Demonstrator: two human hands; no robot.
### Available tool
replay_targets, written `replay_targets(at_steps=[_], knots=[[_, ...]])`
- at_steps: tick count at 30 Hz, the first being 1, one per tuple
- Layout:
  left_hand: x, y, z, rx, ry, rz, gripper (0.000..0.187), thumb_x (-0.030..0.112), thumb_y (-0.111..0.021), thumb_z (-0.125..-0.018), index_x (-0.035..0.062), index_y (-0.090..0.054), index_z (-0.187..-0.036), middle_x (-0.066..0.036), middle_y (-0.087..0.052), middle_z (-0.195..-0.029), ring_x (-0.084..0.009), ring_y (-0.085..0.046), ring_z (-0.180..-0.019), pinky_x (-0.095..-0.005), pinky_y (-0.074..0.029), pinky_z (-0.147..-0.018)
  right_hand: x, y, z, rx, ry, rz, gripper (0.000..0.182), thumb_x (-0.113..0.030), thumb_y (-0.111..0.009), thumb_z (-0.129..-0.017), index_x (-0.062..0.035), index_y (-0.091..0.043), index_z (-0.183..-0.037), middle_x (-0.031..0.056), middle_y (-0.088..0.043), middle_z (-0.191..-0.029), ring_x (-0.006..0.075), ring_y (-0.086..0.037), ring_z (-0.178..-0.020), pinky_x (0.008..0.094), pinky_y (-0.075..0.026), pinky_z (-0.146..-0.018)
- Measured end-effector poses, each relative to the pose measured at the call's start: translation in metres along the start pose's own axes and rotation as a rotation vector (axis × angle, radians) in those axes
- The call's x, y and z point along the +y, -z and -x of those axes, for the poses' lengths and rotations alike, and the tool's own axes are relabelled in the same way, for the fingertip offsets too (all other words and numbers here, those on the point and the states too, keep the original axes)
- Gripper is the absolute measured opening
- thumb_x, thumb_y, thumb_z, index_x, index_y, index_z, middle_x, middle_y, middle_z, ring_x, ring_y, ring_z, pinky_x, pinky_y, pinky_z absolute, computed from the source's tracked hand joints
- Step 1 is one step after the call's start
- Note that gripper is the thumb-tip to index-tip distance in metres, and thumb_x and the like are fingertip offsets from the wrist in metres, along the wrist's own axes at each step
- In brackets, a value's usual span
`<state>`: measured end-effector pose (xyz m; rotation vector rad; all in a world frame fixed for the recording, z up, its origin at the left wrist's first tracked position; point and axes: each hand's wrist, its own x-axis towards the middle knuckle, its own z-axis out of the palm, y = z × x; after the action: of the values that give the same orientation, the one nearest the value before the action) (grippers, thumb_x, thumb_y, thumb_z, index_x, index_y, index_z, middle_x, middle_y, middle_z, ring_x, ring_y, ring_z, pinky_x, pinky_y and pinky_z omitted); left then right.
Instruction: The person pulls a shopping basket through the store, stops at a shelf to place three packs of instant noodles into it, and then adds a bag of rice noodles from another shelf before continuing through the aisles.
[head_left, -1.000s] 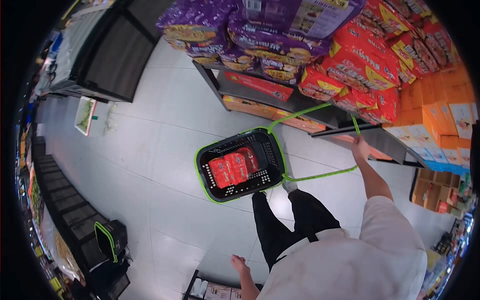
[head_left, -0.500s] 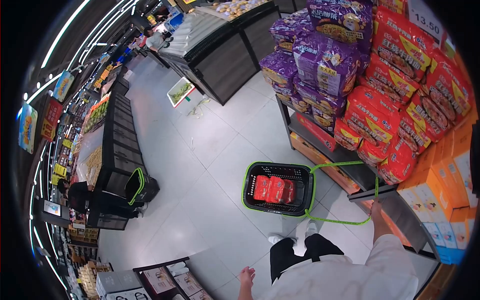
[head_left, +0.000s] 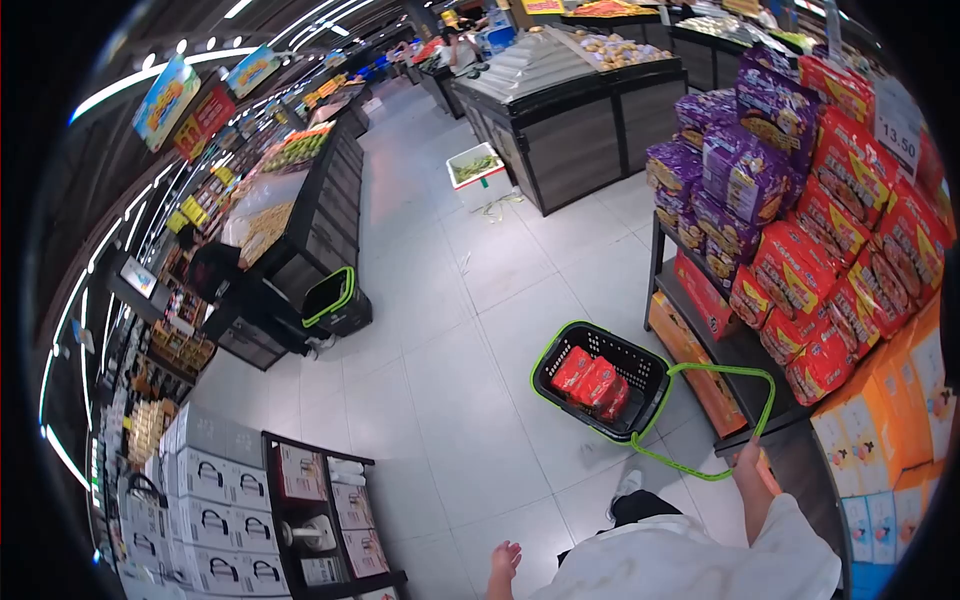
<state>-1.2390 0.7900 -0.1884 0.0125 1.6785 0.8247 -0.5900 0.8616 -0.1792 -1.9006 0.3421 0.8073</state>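
My right hand (head_left: 748, 460) is closed around the end of the long green handle (head_left: 772, 392) of a black shopping basket (head_left: 655, 385). The basket stands on the floor ahead of my feet, its rim edged in green, and the handle is pulled out towards me. Inside lies a red multipack of instant noodles (head_left: 590, 382), its wrapper text too small to read. Low in the view, my left hand (head_left: 506, 560) hangs at my side, fingers loosely apart and holding nothing.
Purple (head_left: 745, 165) and red noodle packs (head_left: 800, 265) are stacked on a shelf close on my right, above orange cartons (head_left: 880, 420). Boxes (head_left: 225, 520) and a dark rack (head_left: 330, 510) stand left. A person (head_left: 230, 275) stands near another basket (head_left: 338, 302). A white crate (head_left: 475, 165) sits ahead.
My view has turned left and lifted, so the surroundings shift right in the picture. The basket sits at a new angle, still held by its handle. One foot shows now instead of two.
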Motion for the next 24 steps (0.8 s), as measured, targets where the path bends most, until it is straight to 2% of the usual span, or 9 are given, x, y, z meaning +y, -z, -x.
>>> replay_targets(at_steps=[4, 8, 11, 12, 15, 17, 19, 21, 24], knots=[[-0.051, 0.040, 0.016, 0.044, 0.031, 0.138, 0.032, 0.022, -0.050, -0.089, 0.0054, -0.045, -0.116, -0.010, -0.060, -0.100, -0.0217, -0.059, -0.091, -0.0376, -0.046, -0.080, 0.005, -0.018, 0.046, -0.213, -0.061, -0.123, 0.047, -0.056, -0.033, -0.092, -0.0099, -0.042, -0.088, 0.0039, -0.036, -0.063, 0.0161, -0.035, -0.044, 0.0332, -0.033, -0.039], [-0.076, 0.050, 0.028, 0.049, 0.011, 0.191, 0.032, 0.021, -0.049, -0.089, 0.0052, -0.047, -0.116, -0.010, -0.060, -0.102, -0.0208, -0.059, -0.093, -0.0362, -0.046, -0.080, 0.033, -0.045, 0.095, -0.223, 0.009, -0.213, 0.047, -0.055, -0.035, -0.092, -0.0093, -0.039, -0.083, 0.0036, -0.035, -0.064, 0.0161, -0.032, -0.045, 0.0333, -0.034, -0.040], [-0.078, 0.047, 0.038, 0.020, -0.025, 0.179, 0.032, 0.021, -0.048, -0.090, 0.0055, -0.047, -0.118, -0.010, -0.060, -0.102, -0.0202, -0.059, -0.094, -0.0355, -0.046, -0.080, 0.073, -0.056, 0.101, -0.274, 0.027, -0.227, 0.047, -0.055, -0.035, -0.092, -0.0095, -0.037, -0.081, 0.0038, -0.035, -0.064, 0.0167, -0.033, -0.047, 0.0340, -0.034, -0.040], [-0.077, 0.044, 0.042, 0.008, -0.039, 0.169, 0.031, 0.021, -0.047, -0.091, 0.0055, -0.047, -0.118, -0.010, -0.060, -0.102, -0.0200, -0.059, -0.094, -0.0352, -0.046, -0.080, 0.082, -0.055, 0.118, -0.286, 0.013, -0.229, 0.048, -0.057, -0.030, -0.092, -0.0117, -0.035, -0.076, 0.0033, -0.034, -0.063, 0.0182, -0.032, -0.046, 0.0356, -0.037, -0.043], [-0.072, 0.028, 0.056, -0.012, -0.089, 0.160, 0.030, 0.022, -0.046, -0.092, 0.0056, -0.047, -0.117, -0.010, -0.061, -0.101, -0.0196, -0.059, -0.095, -0.0345, -0.046, -0.080, 0.115, -0.046, 0.152, -0.430, -0.212, -0.329, 0.051, -0.059, -0.031, -0.091, -0.0098, -0.037, -0.078, 0.0048, -0.037, -0.065, 0.0193, -0.034, -0.048, 0.0384, -0.043, -0.047], [-0.073, 0.016, 0.064, -0.069, -0.126, 0.149, 0.031, 0.023, -0.045, -0.093, 0.0055, -0.048, -0.117, -0.010, -0.061, -0.101, -0.0193, -0.059, -0.096, -0.0340, -0.046, -0.080, 0.139, -0.047, 0.175, -0.429, -0.345, -0.356, 0.053, -0.060, -0.029, -0.091, -0.0078, -0.039, -0.085, 0.0067, -0.040, -0.073, 0.0209, -0.039, -0.055, 0.0396, -0.048, -0.062], [-0.071, -0.001, 0.076, -0.122, -0.151, 0.135, 0.031, 0.024, -0.044, -0.093, 0.0054, -0.048, -0.118, -0.010, -0.061, -0.102, -0.0191, -0.059, -0.096, -0.0336, -0.046, -0.081, 0.146, -0.046, 0.227, -0.524, -0.463, -0.364, 0.046, -0.051, -0.034, -0.093, -0.0049, -0.039, -0.099, 0.0078, -0.042, -0.082, 0.0213, -0.042, -0.066, 0.0427, -0.047, -0.078], [-0.067, -0.019, 0.090, -0.170, -0.164, 0.113, 0.032, 0.025, -0.043, -0.094, 0.0053, -0.048, -0.119, -0.010, -0.061, -0.103, -0.0191, -0.058, -0.097, -0.0333, -0.046, -0.082, 0.183, -0.061, 0.214, -0.664, -0.460, -0.226, 0.038, -0.036, -0.038, -0.094, -0.0022, -0.036, -0.112, 0.0094, -0.045, -0.094, 0.0246, -0.048, -0.086, 0.0461, -0.041, -0.093], [-0.067, -0.048, 0.106, -0.258, -0.174, 0.064, 0.036, 0.027, -0.040, -0.095, 0.0040, -0.045, -0.122, -0.013, -0.059, -0.111, -0.0219, -0.057, -0.104, -0.0367, -0.045, -0.089, 0.196, -0.066, 0.233, -0.810, -0.624, -0.224, 0.031, -0.022, -0.041, -0.093, -0.0023, -0.036, -0.116, 0.0112, -0.048, -0.103, 0.0285, -0.050, -0.102, 0.0475, -0.036, -0.100]])
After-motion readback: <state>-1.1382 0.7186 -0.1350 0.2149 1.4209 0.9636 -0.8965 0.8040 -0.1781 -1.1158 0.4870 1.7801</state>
